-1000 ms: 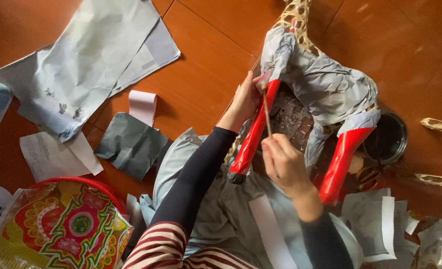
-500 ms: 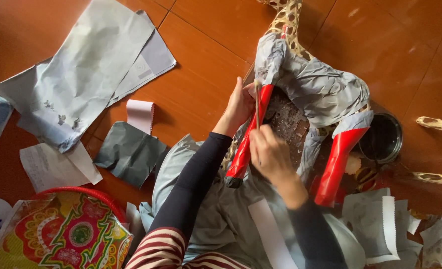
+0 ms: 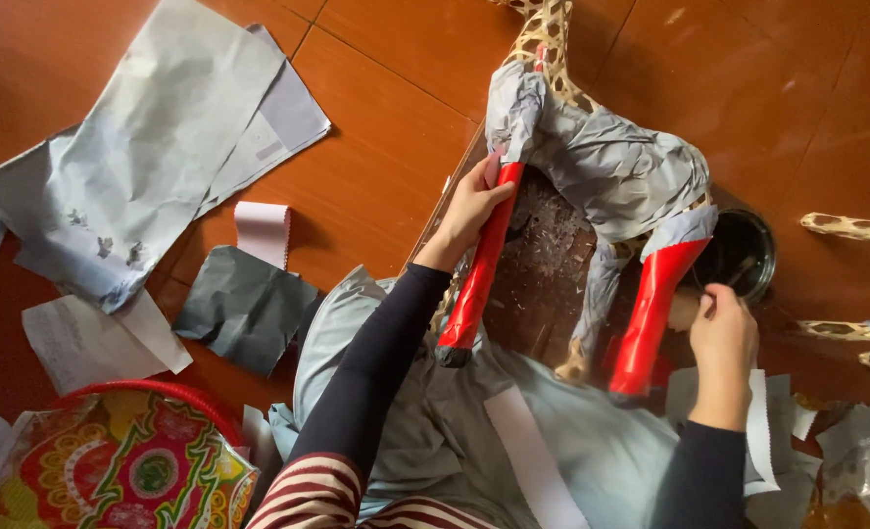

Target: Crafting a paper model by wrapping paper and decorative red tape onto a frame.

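Observation:
A giraffe figure [image 3: 621, 167] wrapped in crumpled grey paper lies in front of me, its spotted neck pointing away. Two of its legs are covered in red: one on the left [image 3: 479, 284], one on the right [image 3: 655, 313]. My left hand [image 3: 469, 211] grips the top of the left red leg where it meets the grey paper. My right hand [image 3: 721, 338] is closed on a thin brush whose tip reaches into a small dark pot [image 3: 758, 279] just right of the figure.
Large grey paper sheets [image 3: 141, 167], a dark grey sheet [image 3: 244, 304] and a curled white strip [image 3: 262, 230] lie on the red-brown floor at left. A colourful bag in a red basin [image 3: 121, 470] sits bottom left. Spotted pieces [image 3: 851, 227] and torn scraps [image 3: 846, 431] lie at right.
My right hand has left the dark patch on the figure's belly and moved right to the pot with the brush. My left hand stays on the left red leg.

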